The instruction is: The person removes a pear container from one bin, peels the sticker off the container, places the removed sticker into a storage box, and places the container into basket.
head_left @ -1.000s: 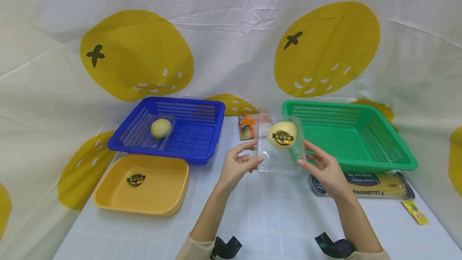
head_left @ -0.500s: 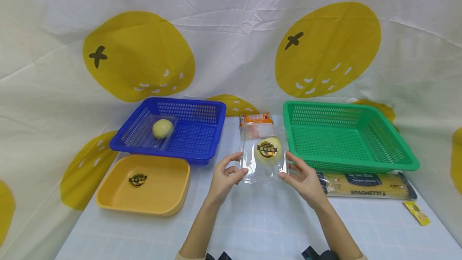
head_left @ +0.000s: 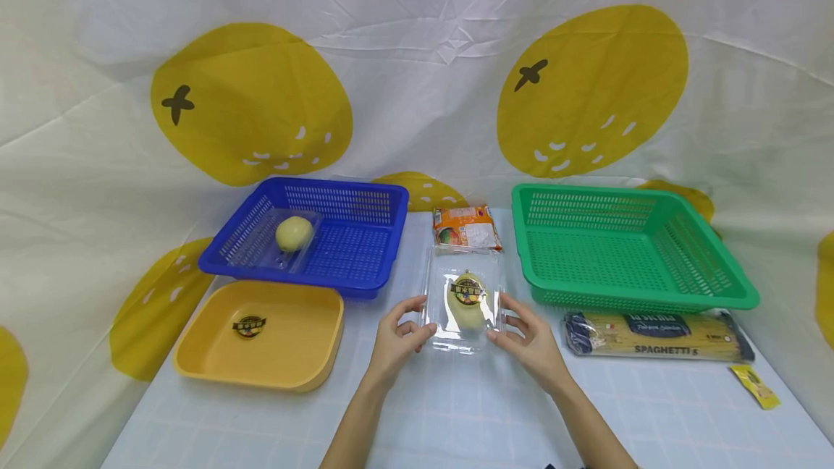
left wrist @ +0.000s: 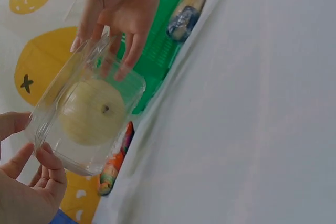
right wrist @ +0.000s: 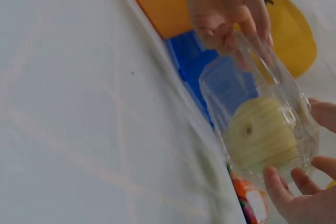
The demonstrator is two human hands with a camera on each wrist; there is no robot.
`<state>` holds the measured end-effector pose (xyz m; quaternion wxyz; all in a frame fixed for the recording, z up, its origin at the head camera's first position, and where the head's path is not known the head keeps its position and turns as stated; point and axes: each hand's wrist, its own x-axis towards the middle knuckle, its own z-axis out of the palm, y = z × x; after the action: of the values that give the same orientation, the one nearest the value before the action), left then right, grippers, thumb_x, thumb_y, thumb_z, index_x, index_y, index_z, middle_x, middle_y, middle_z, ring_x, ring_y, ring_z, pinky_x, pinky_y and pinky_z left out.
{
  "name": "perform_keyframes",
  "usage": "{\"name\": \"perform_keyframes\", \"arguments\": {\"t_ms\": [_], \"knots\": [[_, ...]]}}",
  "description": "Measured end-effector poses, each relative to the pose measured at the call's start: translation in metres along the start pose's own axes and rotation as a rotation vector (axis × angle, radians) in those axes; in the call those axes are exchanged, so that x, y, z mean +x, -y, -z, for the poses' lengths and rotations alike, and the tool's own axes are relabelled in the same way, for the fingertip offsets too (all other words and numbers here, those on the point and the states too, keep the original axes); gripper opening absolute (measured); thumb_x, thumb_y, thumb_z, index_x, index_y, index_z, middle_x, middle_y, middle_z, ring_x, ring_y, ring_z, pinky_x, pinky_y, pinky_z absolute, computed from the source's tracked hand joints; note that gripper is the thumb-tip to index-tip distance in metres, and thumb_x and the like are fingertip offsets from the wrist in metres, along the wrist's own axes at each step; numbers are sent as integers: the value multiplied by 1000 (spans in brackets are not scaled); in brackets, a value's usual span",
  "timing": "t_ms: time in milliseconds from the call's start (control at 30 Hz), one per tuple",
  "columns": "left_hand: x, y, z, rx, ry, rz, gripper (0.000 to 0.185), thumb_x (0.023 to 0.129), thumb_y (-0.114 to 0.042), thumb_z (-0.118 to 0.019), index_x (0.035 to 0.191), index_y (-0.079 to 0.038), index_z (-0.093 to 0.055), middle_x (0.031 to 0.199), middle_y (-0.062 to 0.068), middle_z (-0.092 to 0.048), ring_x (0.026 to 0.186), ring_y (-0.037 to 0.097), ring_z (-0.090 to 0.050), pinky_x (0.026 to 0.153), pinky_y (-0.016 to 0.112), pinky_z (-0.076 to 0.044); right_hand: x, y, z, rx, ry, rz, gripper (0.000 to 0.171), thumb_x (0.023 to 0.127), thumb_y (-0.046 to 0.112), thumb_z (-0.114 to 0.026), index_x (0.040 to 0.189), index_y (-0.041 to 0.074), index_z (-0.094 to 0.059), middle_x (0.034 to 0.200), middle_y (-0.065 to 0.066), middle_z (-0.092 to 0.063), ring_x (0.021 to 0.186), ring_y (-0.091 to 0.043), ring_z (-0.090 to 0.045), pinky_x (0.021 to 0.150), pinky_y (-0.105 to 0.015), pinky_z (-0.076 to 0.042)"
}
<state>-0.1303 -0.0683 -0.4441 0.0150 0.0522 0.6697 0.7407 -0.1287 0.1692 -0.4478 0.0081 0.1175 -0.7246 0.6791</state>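
A clear plastic clamshell box [head_left: 446,266] is held over the middle of the table, a round pale yellow fruit [head_left: 470,318] inside it. On its lid is a dark sticker [head_left: 468,290] with printed writing. My left hand [head_left: 394,344] pinches the box's left rim between thumb and fingers. On the opposite side, my right hand [head_left: 532,348] grips the right rim the same way. Both wrist views show the box from below, with the fruit [left wrist: 92,112] resting inside and its small dark end [right wrist: 249,130] visible through the plastic.
A blue basket [head_left: 355,241] at back left holds another clear box with a fruit [head_left: 294,234]. Before it sits a yellow basin [head_left: 287,346] with a sticker inside. At right are a green basket [head_left: 586,252], a spaghetti pack [head_left: 658,339] and a small yellow packet [head_left: 754,386]. An orange packet [head_left: 465,227] lies behind.
Both hands have brought the box left and toward the body, away from the green basket. The orange packet behind it has come into fuller view.
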Motion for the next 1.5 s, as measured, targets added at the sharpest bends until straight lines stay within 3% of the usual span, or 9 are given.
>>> {"name": "perform_keyframes", "arguments": {"t_ms": [133, 233, 400, 700, 1300, 1500], "knots": [[-5, -3, 1, 18, -5, 29, 52, 78, 4, -67, 128, 7, -51, 115, 18, -46, 53, 5, -45, 52, 17, -39, -2, -5, -3, -23, -12, -22, 69, 78, -6, -69, 139, -9, -36, 143, -26, -35, 109, -12, -53, 89, -23, -48], [-8, -8, 1, 29, -4, 47, 52, 78, 5, -66, 127, 9, -50, 115, 20, -46, 54, 5, -45, 53, 16, -40, -3, -9, -5, -33, -16, -26, 69, 78, -5, -70, 139, -8, -37, 142, -25, -36, 114, -25, -52, 91, -24, -48], [-5, 9, 4, 29, -10, 61, 53, 78, 3, -67, 128, 6, -50, 118, 22, -46, 54, 5, -45, 53, 16, -40, -4, -15, -5, -48, -8, -29, 68, 79, -3, -71, 139, -6, -39, 142, -25, -37, 118, -44, -47, 91, -23, -47], [-2, 24, 6, 27, -13, 52, 53, 77, 1, -69, 128, 5, -52, 114, 18, -48, 54, 3, -46, 53, 16, -41, -3, -19, -5, -60, -3, -34, 68, 78, -3, -71, 138, -8, -38, 140, -27, -38, 116, -45, -47, 89, -22, -49], [1, 29, 7, 38, -19, 69, 54, 81, -2, -68, 131, 4, -50, 119, 21, -50, 56, 7, -50, 55, 20, -45, -1, -23, -6, -124, 0, -58, 62, 83, 1, -68, 137, -7, -40, 141, -28, -38, 117, -45, -49, 84, -18, -48], [2, 30, 6, 26, -22, 71, 54, 81, -2, -69, 131, 4, -50, 120, 21, -49, 58, 7, -51, 56, 20, -47, 0, -25, -7, -150, -2, -34, 61, 84, 3, -67, 138, -8, -39, 141, -28, -39, 117, -44, -50, 90, -26, -49]]}}
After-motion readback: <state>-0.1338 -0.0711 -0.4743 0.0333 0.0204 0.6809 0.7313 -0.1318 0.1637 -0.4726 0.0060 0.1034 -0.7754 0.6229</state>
